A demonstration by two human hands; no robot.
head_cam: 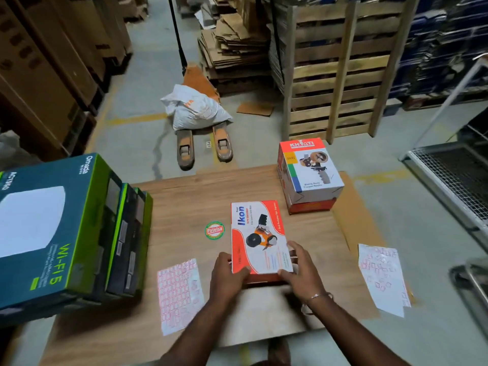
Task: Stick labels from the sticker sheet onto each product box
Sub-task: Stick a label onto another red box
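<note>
Hands point(264, 273) grip Ikon box point(257, 236); box's near edge hidden.

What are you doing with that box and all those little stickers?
A person is holding the Ikon box on a wooden table, the left hand and right hand gripping its near end. A sticker sheet lies to the left, another sheet to the right. A Khyati box sits farther back, green Wi-Fi boxes on the left.
</note>
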